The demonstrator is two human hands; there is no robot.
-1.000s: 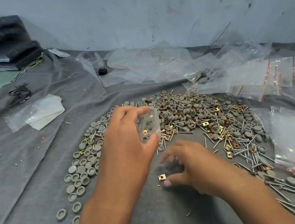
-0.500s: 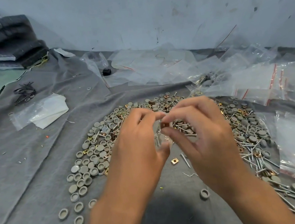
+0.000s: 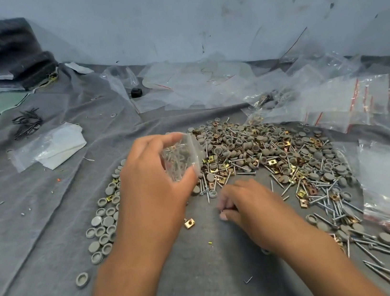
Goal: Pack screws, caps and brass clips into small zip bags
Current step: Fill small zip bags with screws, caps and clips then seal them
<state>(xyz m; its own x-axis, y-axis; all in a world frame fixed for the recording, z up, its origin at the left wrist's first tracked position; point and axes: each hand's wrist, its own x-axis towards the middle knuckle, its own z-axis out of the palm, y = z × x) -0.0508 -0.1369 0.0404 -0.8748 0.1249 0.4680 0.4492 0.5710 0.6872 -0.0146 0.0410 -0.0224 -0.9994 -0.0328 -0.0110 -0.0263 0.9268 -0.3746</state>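
Left hand holds the zip bag at frame centre; right hand, lower right of it, fingers pinching a small part, unidentifiable.

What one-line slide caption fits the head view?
Left hand holds a small zip bag while the right hand picks parts.

Both forearms and hands are bare, with no sleeves, gloves or jewellery.
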